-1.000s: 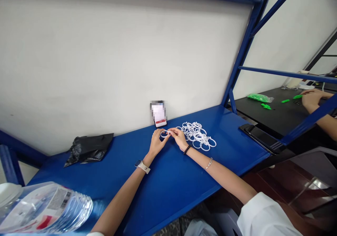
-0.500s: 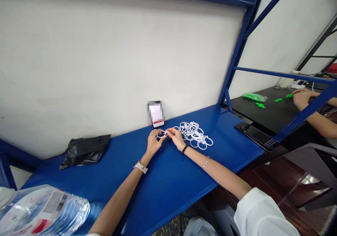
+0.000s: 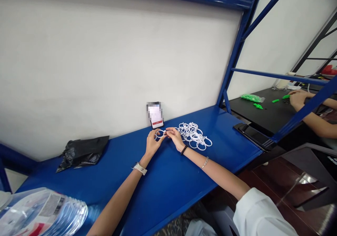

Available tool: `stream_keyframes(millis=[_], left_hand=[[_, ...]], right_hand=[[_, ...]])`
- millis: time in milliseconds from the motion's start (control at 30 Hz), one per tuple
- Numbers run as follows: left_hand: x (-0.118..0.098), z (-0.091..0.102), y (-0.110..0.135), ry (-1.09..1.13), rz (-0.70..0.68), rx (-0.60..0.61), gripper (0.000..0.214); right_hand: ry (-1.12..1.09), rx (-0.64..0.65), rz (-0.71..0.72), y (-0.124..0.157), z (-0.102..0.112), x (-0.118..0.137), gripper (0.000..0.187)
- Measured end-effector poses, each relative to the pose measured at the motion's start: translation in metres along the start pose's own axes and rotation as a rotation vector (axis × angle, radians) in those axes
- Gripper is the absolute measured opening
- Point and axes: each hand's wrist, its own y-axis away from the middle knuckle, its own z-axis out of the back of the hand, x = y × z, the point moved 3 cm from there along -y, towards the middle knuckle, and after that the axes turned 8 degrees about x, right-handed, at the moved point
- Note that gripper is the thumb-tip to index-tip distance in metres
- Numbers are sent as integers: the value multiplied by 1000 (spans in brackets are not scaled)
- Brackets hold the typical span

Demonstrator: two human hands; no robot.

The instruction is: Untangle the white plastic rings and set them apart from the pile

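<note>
- Pinching a white ring [image 3: 159, 134] from both sides, the left hand [image 3: 152, 143] and right hand [image 3: 175, 137] meet just in front of the phone [image 3: 155, 115].
- The left fingers are curled narrowly on the ring's left part. The right fingertips are closed on its right end. The ring sits between the two hands, just above the shelf [image 3: 171, 183].
- The phone leans upright against the white wall at the back of the blue shelf, with its screen blurred.
- A pile [image 3: 195, 136] of white rings lies right of the phone, just beside the right hand; whether it touches the hand cannot be told.
- A watch [image 3: 139, 168] sits on the left wrist and a dark bracelet [image 3: 184, 149] on the right, both nearer the camera than the phone.
- A crumpled black bag [image 3: 83, 151] lies well left of the phone, against the wall.
- Wrapped bottles [image 3: 42, 213] show far left of the phone, at the near corner.
- A black device [image 3: 250, 132] lies flat well right of the phone, at the shelf's end.
- Farther right of the phone, a co-worker's hand [image 3: 296, 97] rests on a black table near green parts [image 3: 253, 98].
</note>
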Motion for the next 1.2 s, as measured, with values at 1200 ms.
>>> stream_keyframes(millis=[1200], left_hand=[[-20, -9, 7, -223, -195, 268, 34]], right_hand=[[279, -170, 179, 2, 4, 6, 12]])
